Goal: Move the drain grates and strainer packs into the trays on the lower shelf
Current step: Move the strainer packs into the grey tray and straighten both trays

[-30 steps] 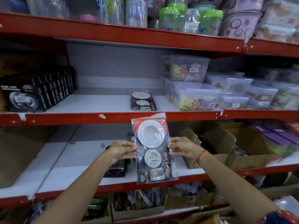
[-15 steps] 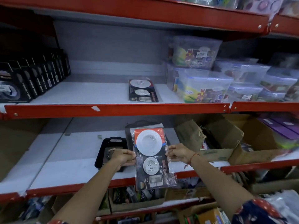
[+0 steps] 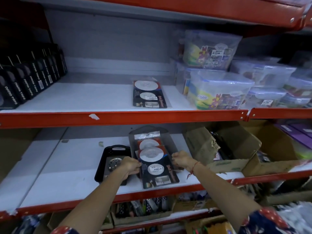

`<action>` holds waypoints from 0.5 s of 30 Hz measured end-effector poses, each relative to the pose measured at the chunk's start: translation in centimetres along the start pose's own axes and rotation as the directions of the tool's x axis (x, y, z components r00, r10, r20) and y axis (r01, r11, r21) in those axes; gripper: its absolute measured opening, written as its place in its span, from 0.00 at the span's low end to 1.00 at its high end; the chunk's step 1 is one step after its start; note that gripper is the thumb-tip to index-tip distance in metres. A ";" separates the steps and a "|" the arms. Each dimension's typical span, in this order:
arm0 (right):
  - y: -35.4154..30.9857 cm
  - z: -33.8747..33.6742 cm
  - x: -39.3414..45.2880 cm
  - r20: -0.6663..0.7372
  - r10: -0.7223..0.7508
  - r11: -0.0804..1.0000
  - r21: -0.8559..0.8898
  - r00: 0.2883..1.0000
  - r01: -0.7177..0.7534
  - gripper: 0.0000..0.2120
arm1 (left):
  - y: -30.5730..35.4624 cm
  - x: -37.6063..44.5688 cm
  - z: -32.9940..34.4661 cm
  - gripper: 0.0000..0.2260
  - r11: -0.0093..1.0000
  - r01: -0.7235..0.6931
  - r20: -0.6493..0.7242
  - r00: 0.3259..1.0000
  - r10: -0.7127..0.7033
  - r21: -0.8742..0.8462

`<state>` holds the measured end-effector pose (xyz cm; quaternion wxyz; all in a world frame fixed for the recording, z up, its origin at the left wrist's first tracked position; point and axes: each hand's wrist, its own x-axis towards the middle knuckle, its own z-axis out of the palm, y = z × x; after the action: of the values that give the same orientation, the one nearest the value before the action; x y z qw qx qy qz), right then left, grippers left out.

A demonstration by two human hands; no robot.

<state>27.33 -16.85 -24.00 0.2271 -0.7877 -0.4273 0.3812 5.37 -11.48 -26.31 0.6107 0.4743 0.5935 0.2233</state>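
Now the strainer pack (image 3: 156, 168) goes down into the grey tray (image 3: 170, 144).
2 hands, left hand (image 3: 130, 165) and right hand (image 3: 181, 159), pinch its side edges; its long axis runs toward the shelf's back, over another pack (image 3: 148, 142).

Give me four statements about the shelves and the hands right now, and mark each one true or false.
1. Both hands hold one strainer pack by its side edges. True.
2. The upper shelf holds no strainer pack. False: one strainer pack lies flat there.
3. A round drain grate lies in the black tray. True.
4. The left hand grips the black tray. False: it pinches the held pack's left edge, and the right hand the right edge.
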 end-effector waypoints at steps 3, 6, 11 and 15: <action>-1.5 -0.2 -2.1 0.003 -0.039 0.985 -0.167 0.999 0.039 0.14 | 0.2 -0.7 -0.3 0.05 0.992 -0.040 0.028 0.999 0.037 0.121; -3.3 -0.6 -4.1 0.048 -0.154 0.970 -0.183 0.987 0.160 0.18 | 1.3 -2.4 -0.8 0.05 0.957 -0.163 0.088 0.985 0.146 0.242; -7.8 -2.8 -7.1 0.120 -0.384 0.906 -0.143 0.916 0.398 0.17 | 5.7 -6.7 -1.9 0.11 0.878 -0.374 0.209 0.923 0.322 0.300; -11.6 -5.6 -9.5 0.083 -0.525 0.847 -0.043 0.847 0.529 0.14 | 10.0 -9.5 -3.0 0.12 0.824 -0.487 0.223 0.872 0.436 0.290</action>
<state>22.68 -18.92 -8.76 0.2827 -0.6338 -0.6465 0.3168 3.62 -14.02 -12.53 0.4900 0.7164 0.4432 0.2242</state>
